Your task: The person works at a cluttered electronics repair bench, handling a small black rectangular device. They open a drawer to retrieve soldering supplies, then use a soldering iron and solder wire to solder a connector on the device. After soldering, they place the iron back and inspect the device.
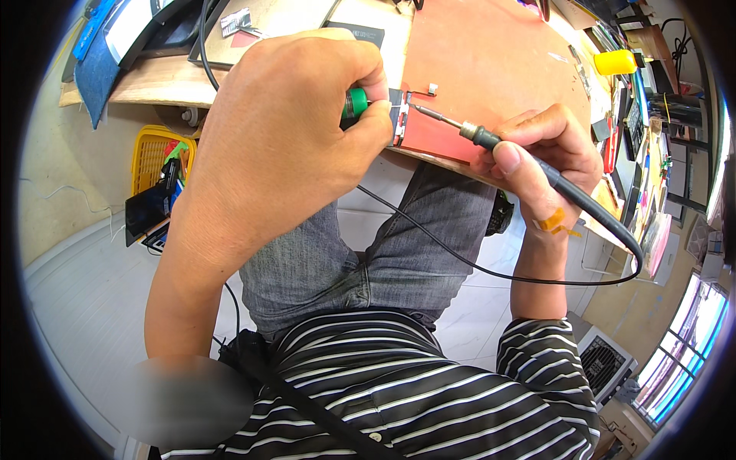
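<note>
Soldering iron [491,139] in right fingers [549,127], left fingers [373,127] pinching a half-blocked green tube [358,101], I think; cable [567,283] sags below, yellow bottle [616,62] off right.

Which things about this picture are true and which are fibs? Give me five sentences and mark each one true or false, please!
1. The right hand holds a black, pen-shaped soldering iron with a metal tip. True.
2. The left hand is empty. False: the left hand holds a small, round green object.
3. A yellow plastic bottle is at the upper right of the picture. True.
4. The yellow plastic lattice basket stands on top of the pale wooden table. False: the basket is lower than the table, on the person's left.
5. The person's long denim trousers are bright red. False: the trousers are grey.
</note>
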`<action>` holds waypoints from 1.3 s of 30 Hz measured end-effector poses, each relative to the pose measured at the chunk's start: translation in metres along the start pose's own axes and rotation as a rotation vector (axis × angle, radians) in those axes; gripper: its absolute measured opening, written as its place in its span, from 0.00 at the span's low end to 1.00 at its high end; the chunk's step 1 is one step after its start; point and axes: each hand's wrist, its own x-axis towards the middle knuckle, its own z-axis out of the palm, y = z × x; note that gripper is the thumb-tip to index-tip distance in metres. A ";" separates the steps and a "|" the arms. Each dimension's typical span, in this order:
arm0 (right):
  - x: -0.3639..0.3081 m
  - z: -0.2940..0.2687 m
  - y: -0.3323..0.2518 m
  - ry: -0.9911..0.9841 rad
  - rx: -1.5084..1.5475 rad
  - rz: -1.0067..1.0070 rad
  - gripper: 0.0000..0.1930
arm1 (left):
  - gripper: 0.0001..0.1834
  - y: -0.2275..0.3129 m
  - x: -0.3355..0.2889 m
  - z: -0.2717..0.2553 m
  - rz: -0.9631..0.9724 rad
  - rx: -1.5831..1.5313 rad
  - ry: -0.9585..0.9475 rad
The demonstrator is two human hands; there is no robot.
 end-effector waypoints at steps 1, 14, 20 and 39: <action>0.000 0.000 0.000 0.001 -0.004 0.001 0.08 | 0.05 0.000 0.000 0.000 0.001 0.006 0.000; 0.001 -0.001 0.000 -0.021 0.032 0.011 0.08 | 0.06 -0.001 0.000 0.000 0.031 0.050 0.010; 0.000 -0.004 0.002 -0.034 0.075 0.016 0.07 | 0.05 0.000 0.000 0.000 0.003 0.025 0.000; 0.001 0.001 0.000 -0.004 -0.011 0.019 0.09 | 0.06 -0.002 -0.002 0.002 0.080 0.055 0.038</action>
